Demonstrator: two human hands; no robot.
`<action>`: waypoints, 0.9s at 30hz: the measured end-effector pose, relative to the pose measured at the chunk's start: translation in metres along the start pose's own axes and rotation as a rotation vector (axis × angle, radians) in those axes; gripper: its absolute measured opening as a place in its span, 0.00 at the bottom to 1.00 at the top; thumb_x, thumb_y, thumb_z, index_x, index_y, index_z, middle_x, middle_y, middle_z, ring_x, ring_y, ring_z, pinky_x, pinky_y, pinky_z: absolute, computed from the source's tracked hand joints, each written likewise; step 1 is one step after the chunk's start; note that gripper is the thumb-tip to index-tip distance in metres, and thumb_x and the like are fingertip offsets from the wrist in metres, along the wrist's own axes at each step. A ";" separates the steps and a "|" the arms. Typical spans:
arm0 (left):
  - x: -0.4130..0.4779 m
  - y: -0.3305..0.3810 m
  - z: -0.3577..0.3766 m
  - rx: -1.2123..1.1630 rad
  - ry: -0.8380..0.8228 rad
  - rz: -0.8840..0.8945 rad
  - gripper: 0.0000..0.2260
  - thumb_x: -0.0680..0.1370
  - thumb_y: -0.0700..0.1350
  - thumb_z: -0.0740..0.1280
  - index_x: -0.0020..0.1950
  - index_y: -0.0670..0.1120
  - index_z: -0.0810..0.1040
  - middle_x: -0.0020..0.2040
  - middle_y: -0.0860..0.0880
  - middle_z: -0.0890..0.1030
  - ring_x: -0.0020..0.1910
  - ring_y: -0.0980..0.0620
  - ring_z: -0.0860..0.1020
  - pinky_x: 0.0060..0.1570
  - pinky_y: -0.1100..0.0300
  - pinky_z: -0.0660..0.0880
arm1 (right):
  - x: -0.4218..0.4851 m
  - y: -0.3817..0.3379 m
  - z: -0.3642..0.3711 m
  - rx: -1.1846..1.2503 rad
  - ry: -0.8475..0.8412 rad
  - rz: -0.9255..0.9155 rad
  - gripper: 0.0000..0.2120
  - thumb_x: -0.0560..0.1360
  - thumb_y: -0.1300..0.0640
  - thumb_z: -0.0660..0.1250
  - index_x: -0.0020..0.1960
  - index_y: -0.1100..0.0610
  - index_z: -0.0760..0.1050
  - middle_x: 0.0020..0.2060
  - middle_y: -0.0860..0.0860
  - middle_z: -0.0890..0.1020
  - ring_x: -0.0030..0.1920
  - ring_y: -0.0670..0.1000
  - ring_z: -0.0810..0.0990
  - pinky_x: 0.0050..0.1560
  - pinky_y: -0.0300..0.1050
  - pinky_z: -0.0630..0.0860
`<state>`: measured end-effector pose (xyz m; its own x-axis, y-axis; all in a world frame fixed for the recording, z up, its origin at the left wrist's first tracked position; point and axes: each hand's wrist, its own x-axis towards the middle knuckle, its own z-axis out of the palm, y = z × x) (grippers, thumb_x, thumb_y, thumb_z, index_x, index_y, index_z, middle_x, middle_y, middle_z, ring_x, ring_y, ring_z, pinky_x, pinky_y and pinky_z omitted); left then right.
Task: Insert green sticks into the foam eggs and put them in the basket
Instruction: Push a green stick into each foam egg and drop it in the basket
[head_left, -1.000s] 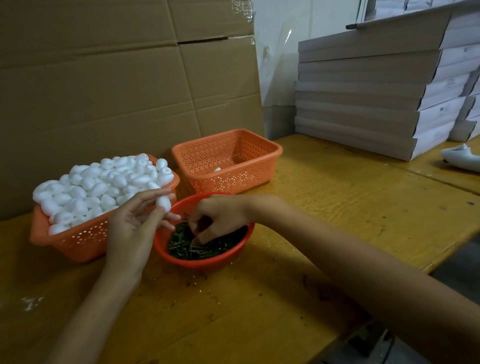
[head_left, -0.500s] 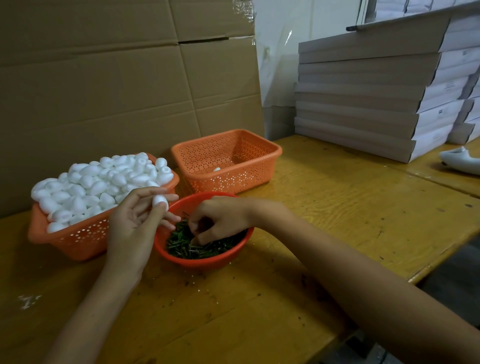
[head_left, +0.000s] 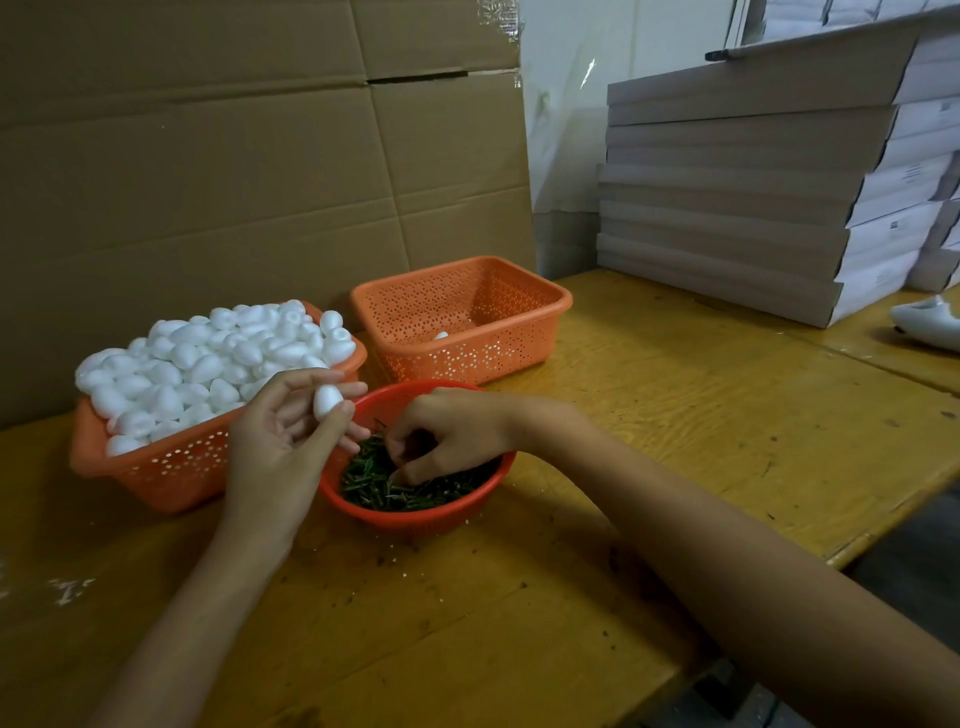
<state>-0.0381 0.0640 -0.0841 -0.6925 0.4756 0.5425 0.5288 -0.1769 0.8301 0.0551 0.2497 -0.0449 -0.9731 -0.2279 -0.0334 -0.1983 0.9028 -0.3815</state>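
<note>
On the yellow wooden desk (head_left: 675, 441), seen from my head, my left grip (head_left: 280, 441) is raised with the palm turned toward me, beside the near-left rim of a round red plastic bowl (head_left: 415, 517). It holds one white foam egg (head_left: 327, 401), pinched between the thumb tip and the upper fingers, while the lower fingers reach out over the bowl's edge.

My right grip (head_left: 452, 434) is down inside that bowl, knuckles up, fingers curled, with the fingertips among the heap of short green sticks (head_left: 410, 491) that fills the bottom. I cannot tell whether it has a stick pinched or only touches them.

Left of the bowl and touching it stands an orange perforated plastic basket (head_left: 156, 470), heaped above its rim with a pile of white foam eggs (head_left: 208, 358). Behind the bowl, just beside the heaped one, sits a second orange perforated basket (head_left: 467, 361); a single small white egg (head_left: 440, 336) lies on its floor.

A large brown cardboard sheet (head_left: 208, 156) stands behind both baskets. At the far right rests a stack of flat grey and white cartons (head_left: 753, 208), and near it, at the frame's edge, a white curved object (head_left: 924, 325) that I cannot identify.
</note>
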 end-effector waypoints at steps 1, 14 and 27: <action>0.000 0.000 0.000 0.002 0.001 0.002 0.10 0.82 0.35 0.71 0.57 0.50 0.81 0.56 0.48 0.88 0.43 0.46 0.87 0.42 0.60 0.84 | 0.000 0.000 0.000 0.003 -0.003 0.001 0.04 0.81 0.55 0.70 0.47 0.50 0.78 0.40 0.44 0.79 0.39 0.43 0.75 0.45 0.42 0.70; -0.002 0.003 0.002 0.000 -0.004 -0.010 0.12 0.78 0.34 0.74 0.55 0.49 0.83 0.57 0.50 0.88 0.44 0.48 0.88 0.42 0.62 0.84 | -0.001 -0.001 -0.001 -0.015 -0.010 -0.002 0.03 0.81 0.54 0.70 0.51 0.53 0.80 0.43 0.47 0.80 0.42 0.45 0.76 0.45 0.41 0.70; 0.001 0.000 0.000 0.003 -0.006 -0.013 0.10 0.84 0.34 0.67 0.58 0.47 0.81 0.56 0.49 0.88 0.44 0.45 0.87 0.42 0.59 0.84 | 0.001 0.003 0.002 -0.001 0.013 -0.008 0.06 0.81 0.53 0.71 0.50 0.55 0.81 0.42 0.47 0.81 0.41 0.46 0.76 0.42 0.39 0.68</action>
<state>-0.0386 0.0648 -0.0833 -0.6968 0.4827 0.5306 0.5208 -0.1682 0.8369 0.0542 0.2514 -0.0476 -0.9728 -0.2308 -0.0184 -0.2066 0.9012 -0.3811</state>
